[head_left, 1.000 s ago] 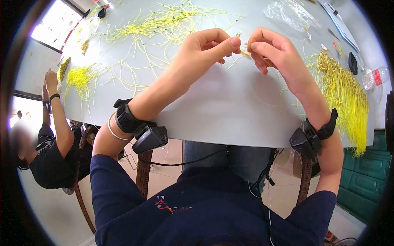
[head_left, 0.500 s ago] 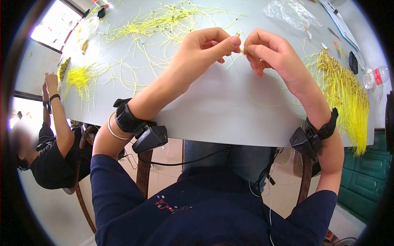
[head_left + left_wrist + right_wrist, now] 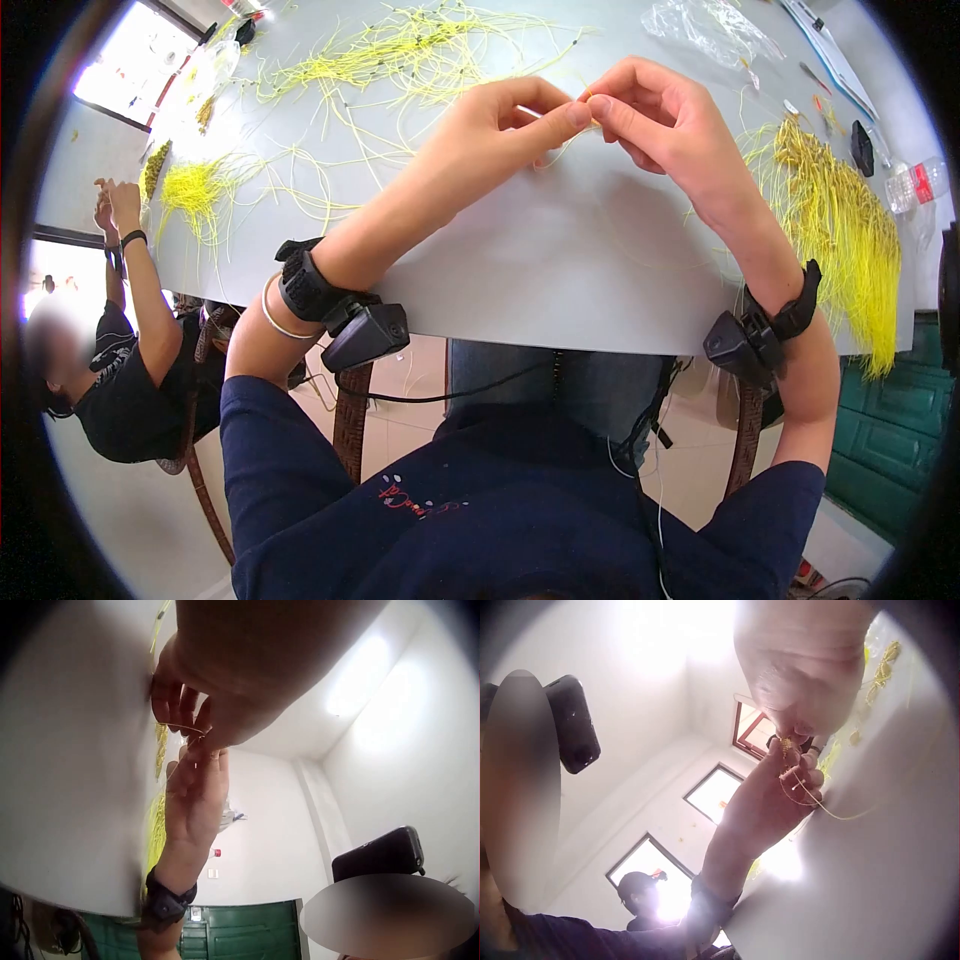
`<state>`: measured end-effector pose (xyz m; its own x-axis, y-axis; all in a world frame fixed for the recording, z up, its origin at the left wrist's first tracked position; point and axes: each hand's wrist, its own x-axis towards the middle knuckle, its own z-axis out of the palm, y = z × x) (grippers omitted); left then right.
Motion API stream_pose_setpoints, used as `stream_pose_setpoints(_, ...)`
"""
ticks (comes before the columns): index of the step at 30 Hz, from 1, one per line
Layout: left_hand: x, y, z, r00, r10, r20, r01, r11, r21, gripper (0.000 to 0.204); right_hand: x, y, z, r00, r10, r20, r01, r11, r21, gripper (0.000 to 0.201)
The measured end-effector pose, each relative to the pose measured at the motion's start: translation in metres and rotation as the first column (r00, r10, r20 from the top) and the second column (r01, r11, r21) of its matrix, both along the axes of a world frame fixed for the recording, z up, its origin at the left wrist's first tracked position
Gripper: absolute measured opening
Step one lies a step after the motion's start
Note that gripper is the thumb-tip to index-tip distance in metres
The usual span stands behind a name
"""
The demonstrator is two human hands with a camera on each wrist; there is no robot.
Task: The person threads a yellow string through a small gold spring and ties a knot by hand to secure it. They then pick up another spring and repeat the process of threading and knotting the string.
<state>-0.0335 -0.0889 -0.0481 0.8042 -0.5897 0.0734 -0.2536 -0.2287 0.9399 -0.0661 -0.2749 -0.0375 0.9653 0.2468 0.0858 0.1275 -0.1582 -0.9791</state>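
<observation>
My left hand (image 3: 515, 125) and right hand (image 3: 650, 112) meet fingertip to fingertip above the table's far middle. Between them, the left thumb and fingers pinch a small golden knotted cord (image 3: 786, 744), mostly covered by fingers in the head view. A thin loose yellow thread (image 3: 832, 815) curves away from it in the right wrist view. The right thumb and forefinger pinch at the same cord, close against the left fingertips. In the left wrist view, a fine thread (image 3: 178, 726) runs from the pinched fingers.
Yellow cords (image 3: 390, 50) lie spread at the back, with a yellow bundle (image 3: 195, 195) at left. A thick fringe of yellow cords (image 3: 840, 240) hangs over the right edge. Nearby are a plastic bottle (image 3: 915, 187), a clear bag (image 3: 705, 30) and a clipboard (image 3: 830, 55). Another person (image 3: 140, 350) sits at left.
My right hand has moved left and slightly up, bringing its fingertips against the left ones. The golden cord, earlier visible above the left fingers, is now mostly covered. The left hand has barely moved.
</observation>
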Motion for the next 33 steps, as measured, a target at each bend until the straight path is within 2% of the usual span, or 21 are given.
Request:
stream_pose_setpoints(1,-0.001,-0.001,-0.002,0.996,0.082,0.046,-0.08,0.996,-0.045,0.033,0.0,0.002,-0.001,0.998,-0.024,0.055,0.026,0.999,-0.048,0.011)
stream_pose_setpoints(2,0.0,-0.001,-0.003,0.996,0.081,0.046,-0.079,0.996,-0.045,0.033,0.0,0.003,-0.001,0.993,-0.044,0.11,0.055,0.994,-0.094,0.011)
stream_pose_setpoints(4,0.006,0.001,-0.004,0.975,0.103,0.195,-0.091,0.993,-0.071,0.033,-0.001,0.003,-0.002,0.993,-0.04,0.112,0.052,0.993,-0.108,0.012)
stream_pose_setpoints(8,0.009,0.004,-0.002,0.971,0.059,0.233,-0.048,0.997,-0.052,0.025,0.0,0.004,-0.007,0.991,0.009,0.133,0.01,0.991,-0.136,0.014)
stream_pose_setpoints(12,0.008,0.004,-0.001,0.97,0.076,0.23,-0.076,0.997,-0.009,0.023,-0.003,0.004,0.001,0.999,-0.02,0.027,0.023,0.994,-0.106,0.016)
stream_pose_setpoints(17,0.005,0.005,0.001,0.984,0.093,0.155,-0.093,0.996,-0.004,0.024,-0.004,0.004,0.001,0.999,-0.032,0.043,0.037,0.994,-0.105,0.015)
stream_pose_setpoints(26,0.005,0.004,-0.002,0.981,0.101,0.166,-0.097,0.995,-0.032,0.025,-0.004,0.006,-0.006,0.987,-0.047,0.154,0.048,0.999,0.003,0.01)
stream_pose_setpoints(33,0.002,0.004,0.003,0.983,0.098,0.158,-0.102,0.995,0.015,0.025,-0.004,0.006,-0.004,0.988,-0.067,0.141,0.057,0.995,0.076,0.01)
